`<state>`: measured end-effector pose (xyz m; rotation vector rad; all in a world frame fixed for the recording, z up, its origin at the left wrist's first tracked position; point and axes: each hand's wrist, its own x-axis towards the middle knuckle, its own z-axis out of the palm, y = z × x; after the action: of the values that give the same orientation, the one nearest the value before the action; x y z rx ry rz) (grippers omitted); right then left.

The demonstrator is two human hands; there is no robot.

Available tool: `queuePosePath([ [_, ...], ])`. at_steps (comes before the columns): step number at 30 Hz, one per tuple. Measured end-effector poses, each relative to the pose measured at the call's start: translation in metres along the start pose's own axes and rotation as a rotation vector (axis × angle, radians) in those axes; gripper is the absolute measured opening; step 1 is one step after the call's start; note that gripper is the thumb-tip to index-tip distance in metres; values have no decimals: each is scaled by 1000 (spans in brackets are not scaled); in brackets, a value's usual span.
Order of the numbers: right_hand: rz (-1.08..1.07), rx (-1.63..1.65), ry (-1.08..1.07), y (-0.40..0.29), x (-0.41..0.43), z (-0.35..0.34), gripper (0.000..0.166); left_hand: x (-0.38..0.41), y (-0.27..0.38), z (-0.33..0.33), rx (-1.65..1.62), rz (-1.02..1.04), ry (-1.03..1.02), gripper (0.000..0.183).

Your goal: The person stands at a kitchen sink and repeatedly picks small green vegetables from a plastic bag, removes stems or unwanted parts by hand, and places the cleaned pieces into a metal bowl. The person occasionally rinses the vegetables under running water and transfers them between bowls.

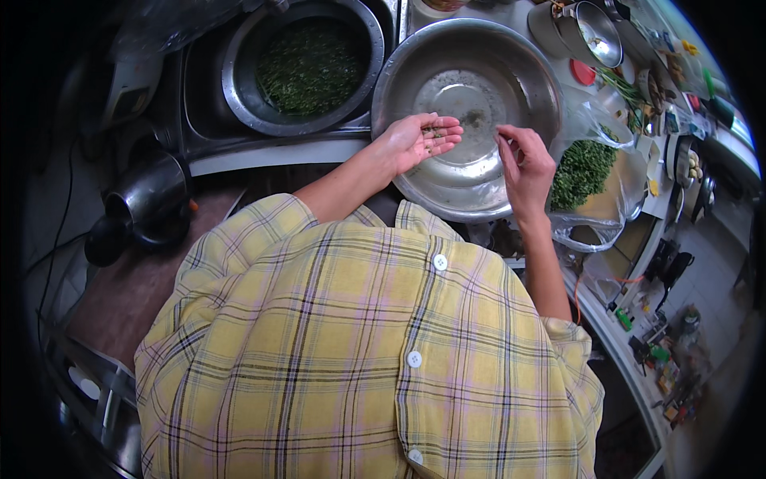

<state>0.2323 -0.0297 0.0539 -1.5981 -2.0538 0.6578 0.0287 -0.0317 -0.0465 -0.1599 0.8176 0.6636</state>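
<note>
My left hand [419, 142] is held palm up over the near left part of a wide steel basin [392, 78]. Small green herb bits [432, 133] lie on its palm and fingers. Across from it, my right hand [528, 167] hangs above the basin's right side, thumb and fingertips drawn together. Whether anything tiny is between those fingertips is too small to tell. Shallow water seems to cover the basin's bottom, with a dark patch of fine sediment [474, 118] near the middle.
At left, a second steel basin [230, 84] in the sink [200, 96] holds chopped greens [311, 78] in water. A clear plastic bag [589, 224] and chopped green herbs [583, 173] lie to the right. Saucepans [589, 36] and a red lid [581, 72] stand behind them.
</note>
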Motion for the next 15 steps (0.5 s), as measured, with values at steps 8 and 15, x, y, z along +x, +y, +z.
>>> queuePosePath([
  [8, -50, 50, 60, -23, 5, 17, 24, -2, 12, 20, -28, 44, 2, 38],
  [15, 117, -108, -90, 42, -15, 32, 16, 1, 36, 10, -18, 139, -46, 36],
])
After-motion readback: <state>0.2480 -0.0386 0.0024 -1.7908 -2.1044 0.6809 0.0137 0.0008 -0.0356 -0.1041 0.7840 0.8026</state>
